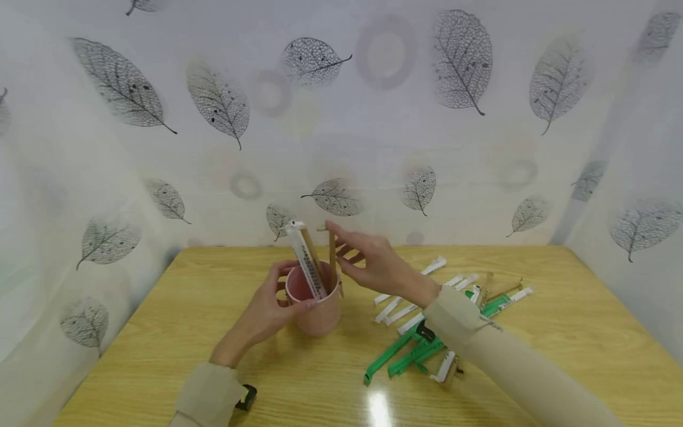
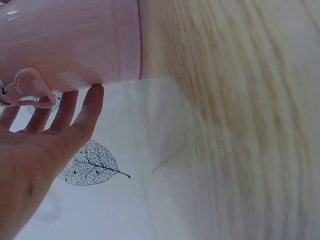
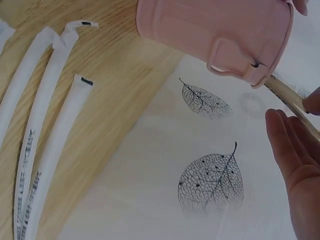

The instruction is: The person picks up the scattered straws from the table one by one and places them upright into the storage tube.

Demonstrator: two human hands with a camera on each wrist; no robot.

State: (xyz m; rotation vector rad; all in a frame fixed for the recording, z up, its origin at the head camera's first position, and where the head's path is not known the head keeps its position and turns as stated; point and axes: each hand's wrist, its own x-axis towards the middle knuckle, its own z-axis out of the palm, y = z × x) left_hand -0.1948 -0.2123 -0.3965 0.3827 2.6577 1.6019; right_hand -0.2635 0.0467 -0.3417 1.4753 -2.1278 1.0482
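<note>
A small pink metal bucket (image 1: 318,317) with side handles stands upright on the table. My left hand (image 1: 269,305) grips it from the left, thumb at the near rim and fingers round the far side; the left wrist view shows those fingers (image 2: 90,107) against its wall. Inside lean a white printed paper-wrapped stick (image 1: 306,261) and brown sticks (image 1: 311,246). At the right rim my right hand (image 1: 373,261) pinches the upper part of an upright brown paper-wrapped stick (image 1: 332,258), whose lower end is inside the bucket. In the right wrist view, that brown stick (image 3: 282,92) passes between thumb and fingers.
Right of the bucket lies a loose spread of white wrapped sticks (image 1: 392,308), green wrapped sticks (image 1: 392,359) and brown ones (image 1: 504,289), partly hidden by my right forearm. A leaf-printed curtain (image 1: 373,136) rises behind the wooden table (image 1: 213,284).
</note>
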